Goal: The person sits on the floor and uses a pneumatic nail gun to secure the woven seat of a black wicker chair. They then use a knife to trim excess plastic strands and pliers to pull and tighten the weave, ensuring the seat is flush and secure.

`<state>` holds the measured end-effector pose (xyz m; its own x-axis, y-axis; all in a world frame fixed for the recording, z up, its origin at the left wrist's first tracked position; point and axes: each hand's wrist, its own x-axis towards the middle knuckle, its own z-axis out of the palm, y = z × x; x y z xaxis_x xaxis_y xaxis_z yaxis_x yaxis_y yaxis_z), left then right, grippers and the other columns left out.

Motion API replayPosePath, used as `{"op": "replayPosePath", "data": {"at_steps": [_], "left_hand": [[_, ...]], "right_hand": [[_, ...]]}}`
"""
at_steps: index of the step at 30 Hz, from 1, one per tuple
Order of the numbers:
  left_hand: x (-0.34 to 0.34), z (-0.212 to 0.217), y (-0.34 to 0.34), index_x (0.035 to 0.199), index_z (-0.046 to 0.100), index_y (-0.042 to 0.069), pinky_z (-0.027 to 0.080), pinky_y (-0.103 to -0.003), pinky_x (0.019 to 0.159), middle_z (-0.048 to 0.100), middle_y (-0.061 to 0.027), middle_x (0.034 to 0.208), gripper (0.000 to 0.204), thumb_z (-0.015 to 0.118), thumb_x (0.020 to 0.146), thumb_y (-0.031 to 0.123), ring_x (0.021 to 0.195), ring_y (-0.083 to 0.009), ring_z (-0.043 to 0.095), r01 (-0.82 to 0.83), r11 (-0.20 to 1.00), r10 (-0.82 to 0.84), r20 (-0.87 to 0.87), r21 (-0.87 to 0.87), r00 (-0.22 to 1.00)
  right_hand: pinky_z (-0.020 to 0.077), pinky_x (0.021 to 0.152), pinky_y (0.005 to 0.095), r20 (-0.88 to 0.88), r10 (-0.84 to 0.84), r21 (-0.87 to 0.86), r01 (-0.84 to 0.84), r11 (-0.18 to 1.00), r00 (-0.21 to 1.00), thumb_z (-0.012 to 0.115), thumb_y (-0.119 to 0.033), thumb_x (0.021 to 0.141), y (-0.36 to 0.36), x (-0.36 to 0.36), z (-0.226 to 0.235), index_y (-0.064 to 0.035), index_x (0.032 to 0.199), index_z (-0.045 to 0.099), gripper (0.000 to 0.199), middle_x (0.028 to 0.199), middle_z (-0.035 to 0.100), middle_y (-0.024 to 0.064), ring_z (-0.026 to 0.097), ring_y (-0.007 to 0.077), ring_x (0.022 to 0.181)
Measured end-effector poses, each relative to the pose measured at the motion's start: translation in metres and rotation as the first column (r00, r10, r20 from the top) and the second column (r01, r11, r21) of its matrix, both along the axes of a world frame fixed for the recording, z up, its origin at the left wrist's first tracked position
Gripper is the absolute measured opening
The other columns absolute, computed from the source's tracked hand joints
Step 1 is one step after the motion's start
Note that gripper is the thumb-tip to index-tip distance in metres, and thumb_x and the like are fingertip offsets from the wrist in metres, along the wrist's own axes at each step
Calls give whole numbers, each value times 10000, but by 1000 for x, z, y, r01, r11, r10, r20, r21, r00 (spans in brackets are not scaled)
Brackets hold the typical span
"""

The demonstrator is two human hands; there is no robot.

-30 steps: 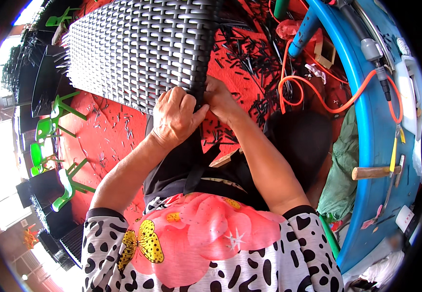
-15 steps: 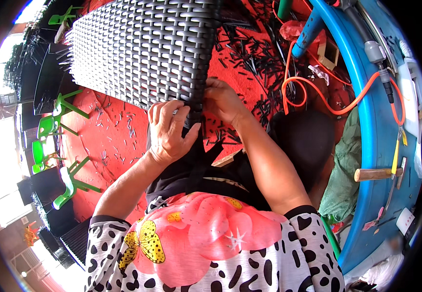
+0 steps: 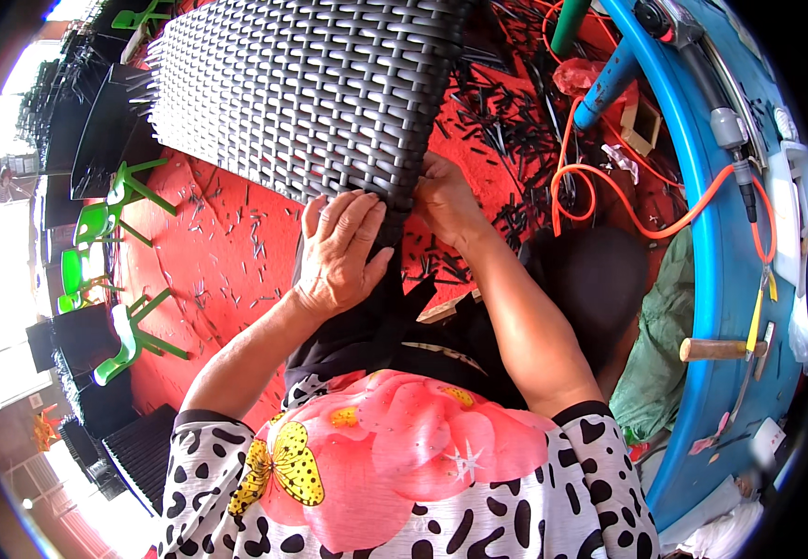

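Note:
A grey-black woven wicker panel (image 3: 283, 93) slants across the upper middle, its dark right edge toward me. My left hand (image 3: 339, 247) is closed over its near corner, the fingers lying together on the weave and the thumb apart from them. At the panel's right side my right hand (image 3: 446, 205) is closed in a pinch against the dark edge. Its fingertips are partly behind that edge, so whatever they hold is hidden. Loose strand ends stick out at the panel's far left side.
Black strip offcuts (image 3: 488, 107) litter the red floor covering (image 3: 213, 270). At right stands a blue table (image 3: 697, 307) bearing a wooden-handled hammer (image 3: 716, 349) and a power tool with an orange hose (image 3: 646, 228). Green plastic chairs (image 3: 124, 345) line the left; a green sack (image 3: 655, 354) lies by the table.
The panel and both hands sit slightly further right in the picture, as does most of the background. My left fingers have come closer together on the corner; the right hand keeps its pinch at the edge.

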<state>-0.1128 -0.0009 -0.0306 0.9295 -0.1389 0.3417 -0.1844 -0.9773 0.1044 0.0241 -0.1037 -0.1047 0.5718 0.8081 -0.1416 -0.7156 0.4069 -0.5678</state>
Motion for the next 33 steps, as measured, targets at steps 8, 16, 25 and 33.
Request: {"op": "replayPosePath", "data": {"at_steps": [8,16,25,33], "left_hand": [[5,-5,-4,1221,509,-4,371,-447,851,524,-142,1176,696,781,606,176,987,-316,506,-58,997,58,0,-43,998],[5,-14,-1,1191,513,20,383,-430,832,524,-145,1170,680,787,581,141,964,-312,520,2,996,9,119,-94,993],[3,-7,-6,1194,551,54,396,-407,819,515,-124,1099,637,766,596,101,928,-285,514,-66,987,78,82,-147,994],[3,-19,-5,1088,579,74,397,-406,795,506,-120,1089,559,780,569,122,893,-264,518,-70,977,98,131,-204,987]], "right_hand": [[479,639,242,230,-267,-135,302,944,936,588,54,805,6,-3,-1,2,972,557,178,834,621,56,588,105,719],[441,592,225,228,-228,-156,267,951,947,538,52,828,0,4,-3,-11,958,531,145,785,596,30,542,86,659],[437,557,231,127,-169,-202,192,960,977,531,-11,854,-17,-11,0,-11,960,542,106,780,588,33,549,98,643],[449,516,220,14,37,-317,-30,948,999,596,-88,820,-43,-24,16,-47,930,570,120,763,588,28,570,107,610]]}}
